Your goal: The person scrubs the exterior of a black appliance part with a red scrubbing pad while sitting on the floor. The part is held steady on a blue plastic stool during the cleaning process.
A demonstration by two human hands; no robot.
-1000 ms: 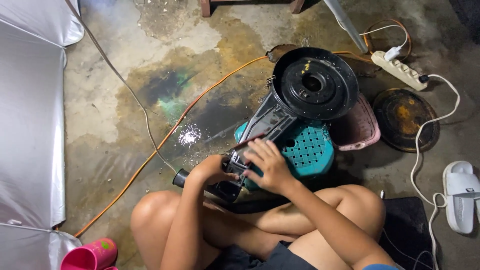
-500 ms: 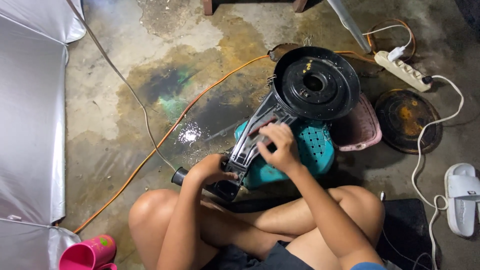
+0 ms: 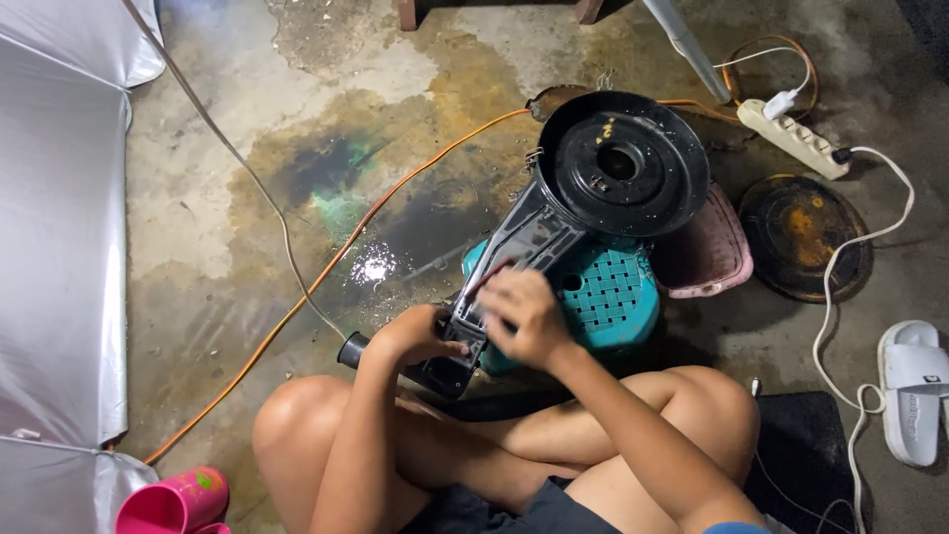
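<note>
A black fan base with a round disc foot (image 3: 623,163) and an open neck housing (image 3: 514,257) lies tilted across a teal plastic stool (image 3: 613,297). My left hand (image 3: 410,336) grips the lower end of the housing, near a black cylindrical part (image 3: 352,351). My right hand (image 3: 524,316) rests on the open housing with its fingers curled over the inner parts; what they pinch is hidden. I sit cross-legged on the concrete floor.
An orange cable (image 3: 336,267) and a grey cable (image 3: 247,168) run across the wet, stained floor. A white power strip (image 3: 796,138), a rusty round plate (image 3: 806,237), a pink basin (image 3: 707,257), a white slipper (image 3: 914,391), a pink cup (image 3: 173,504) and silver sheeting (image 3: 59,247) surround me.
My right hand moved up along the housing and then came back down a little. The left hand kept its grip on the lower end.
</note>
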